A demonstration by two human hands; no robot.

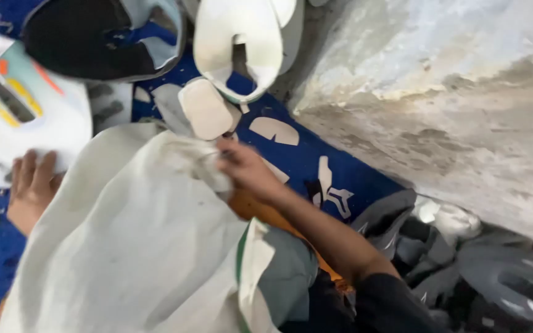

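A large off-white cloth lies spread over my lap and the blue mat. My right hand pinches a bunched fold of this cloth near its upper edge; the hand is blurred. My left hand rests flat at the cloth's left edge, fingers together, touching a white shoe-upper piece with orange and yellow marks. A small cream oval cut piece lies just above my right hand.
A black and pale blue shoe upper and a white shoe upper lie at the top. Small cut scraps dot the mat. A rough grey wall rises on the right. Dark grey shoe parts pile at bottom right.
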